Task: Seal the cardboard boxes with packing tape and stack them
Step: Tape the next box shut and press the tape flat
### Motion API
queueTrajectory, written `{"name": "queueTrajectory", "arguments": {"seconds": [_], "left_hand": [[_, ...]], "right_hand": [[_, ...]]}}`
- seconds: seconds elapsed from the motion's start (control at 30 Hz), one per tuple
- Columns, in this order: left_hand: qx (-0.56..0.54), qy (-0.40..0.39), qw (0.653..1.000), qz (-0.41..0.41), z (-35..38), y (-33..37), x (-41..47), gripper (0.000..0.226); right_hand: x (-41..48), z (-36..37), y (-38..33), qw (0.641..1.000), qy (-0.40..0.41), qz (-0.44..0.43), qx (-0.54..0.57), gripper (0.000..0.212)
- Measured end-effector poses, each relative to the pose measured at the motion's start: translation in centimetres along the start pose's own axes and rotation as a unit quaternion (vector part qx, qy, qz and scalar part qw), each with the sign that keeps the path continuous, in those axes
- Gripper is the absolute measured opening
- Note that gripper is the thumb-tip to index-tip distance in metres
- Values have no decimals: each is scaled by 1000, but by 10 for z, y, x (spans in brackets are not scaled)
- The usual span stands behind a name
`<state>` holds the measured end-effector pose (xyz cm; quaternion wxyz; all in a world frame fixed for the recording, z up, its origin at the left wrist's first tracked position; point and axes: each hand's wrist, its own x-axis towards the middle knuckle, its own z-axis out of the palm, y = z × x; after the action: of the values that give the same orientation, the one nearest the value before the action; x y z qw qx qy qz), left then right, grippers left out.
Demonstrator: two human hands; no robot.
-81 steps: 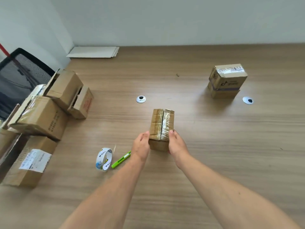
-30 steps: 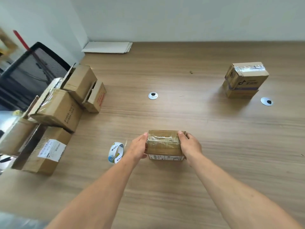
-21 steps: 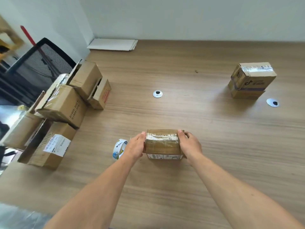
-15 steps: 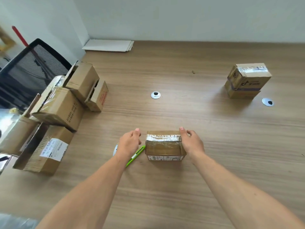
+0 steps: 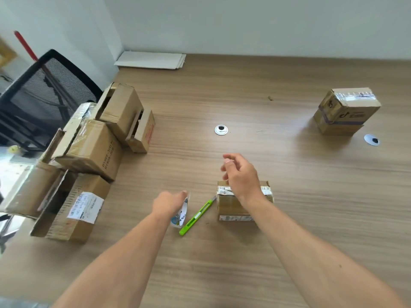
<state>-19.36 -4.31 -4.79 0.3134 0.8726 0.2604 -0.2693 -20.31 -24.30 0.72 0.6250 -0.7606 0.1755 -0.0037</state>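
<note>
Several boxes (image 5: pixel 89 150), wooden table (image 5: pixel 266 85), white walls (image 5: pixel 244 23)

Bright and evenly lit, perhaps from overhead. Blown out to white at the left edge. Soft, faint shadows beside the far boxes (image 5: pixel 347 112). Glare on the near box (image 5: pixel 231 205) tape. Motion blur across the right hand (image 5: pixel 241 174). Wide-angle bending toward the borders.

On the table (image 5: pixel 222 270), cutter (image 5: pixel 195 216) and tape (image 5: pixel 182 215) lie just left of a box (image 5: pixel 231 206). A pile (image 5: pixel 93 147) crowds the left edge; a stack (image 5: pixel 347 112) stands far right.

Wooden table (image 5: pixel 244 258) holds cardboard boxes (image 5: pixel 89 150), tape roll (image 5: pixel 181 215) and green cutter (image 5: pixel 195 217).
</note>
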Motion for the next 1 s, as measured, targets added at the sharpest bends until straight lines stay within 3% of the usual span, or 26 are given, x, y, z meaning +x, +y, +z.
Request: {"name": "queueTrajectory", "arguments": {"seconds": [0.1, 0.23, 0.43, 0.57, 0.67, 0.77, 1.0], "left_hand": [[-70, -78, 995, -3, -1, -4, 1, 46], [-58, -64, 995, 44, -6, -8, 4, 35], [-57, -51, 993, 90, -22, -8, 8, 37], [-72, -50, 990, 112, -36, 0, 7, 35], [-75, -63, 987, 129, -47, 8, 6, 38], [-67, -72, 985, 144, -57, 13, 6, 42], [-44, -106, 974, 195, -74, 28, 2, 45]], "right_hand": [[-12, 33, 1, 989, -107, 90, 43, 21], [-28, 70, 15, 960, -173, 218, 21, 25], [-32, 103, 38, 915, -128, 382, 8, 30], [-23, 118, 51, 874, -87, 455, 144, 44], [-14, 124, 52, 838, -91, 468, 265, 51], [-4, 128, 45, 823, -81, 452, 335, 43], [11, 122, 27, 897, -37, 350, 265, 42]]}}
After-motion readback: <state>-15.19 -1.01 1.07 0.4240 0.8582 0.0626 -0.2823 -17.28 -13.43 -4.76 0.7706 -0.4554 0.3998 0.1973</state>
